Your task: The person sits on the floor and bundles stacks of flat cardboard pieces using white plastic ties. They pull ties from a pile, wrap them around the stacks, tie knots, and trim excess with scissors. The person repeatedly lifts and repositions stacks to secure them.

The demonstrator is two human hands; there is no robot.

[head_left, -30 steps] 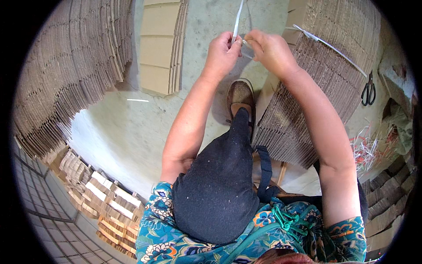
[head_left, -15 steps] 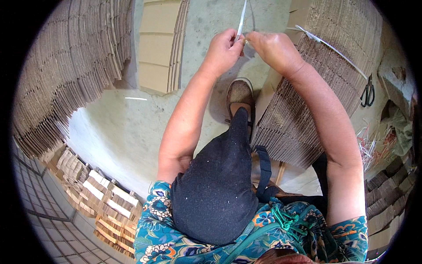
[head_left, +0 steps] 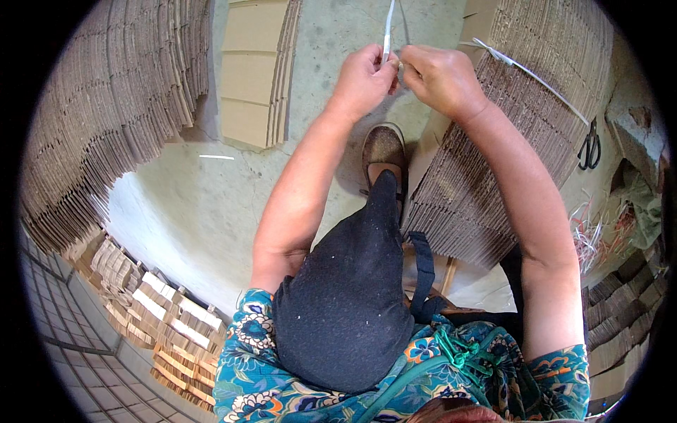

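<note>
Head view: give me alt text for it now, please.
The left hand pinches a white strap above the floor, the right hand close beside it. A cardboard stack fills the upper left; black scissors lie beside another stack at right.

Two hands (head_left: 358, 81), two forearms (head_left: 296, 187), one visible shoe (head_left: 385, 146), one pair of scissors (head_left: 593, 132)

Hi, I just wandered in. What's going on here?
A person is working bare-handed with a white strap. The left hand pinches it, and the right hand is curled close beside those fingertips; whether it grips anything is hard to see. To the right stands a cardboard stack with another white band across it, and black-handled scissors beside it. A smaller cardboard pile lies on the floor to the left.
</note>
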